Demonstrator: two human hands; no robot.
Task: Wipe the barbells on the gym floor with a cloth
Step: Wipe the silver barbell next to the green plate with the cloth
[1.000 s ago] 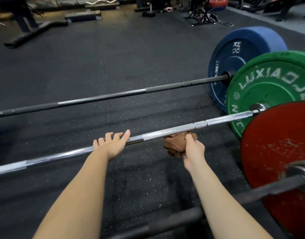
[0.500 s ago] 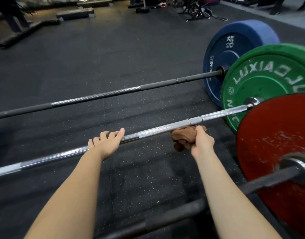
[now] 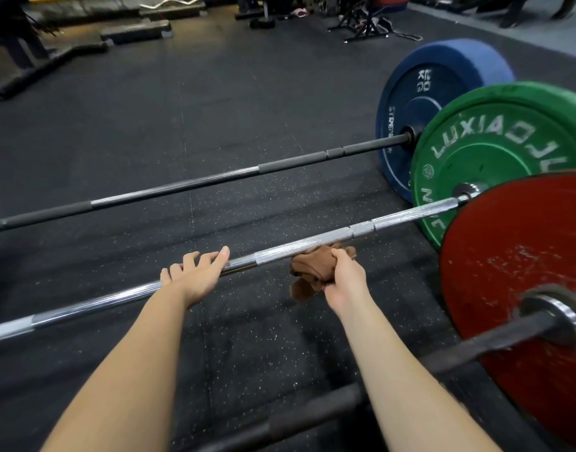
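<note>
- Nearest: dark barbell [image 3: 312, 415] w/ red plate [image 3: 521, 288] at R edge.
- Mid: chrome barbell [image 3: 117, 298]; L hand [image 3: 195, 275] fingers straight, resting on it; R hand [image 3: 345, 282] grips brown cloth [image 3: 309, 269] against it.
- Far: black barbell [image 3: 182, 187], open floor [image 3: 214, 93] beyond.

Three barbells lie parallel on the gym floor [image 3: 247, 125]: dark far barbell [image 3: 214, 181], blue-plated; chrome middle barbell [image 3: 312, 243], green-plated; dark near barbell [image 3: 508, 334], red-plated. A bunched brown cloth [image 3: 309, 265] touches the middle barbell's near side.
</note>
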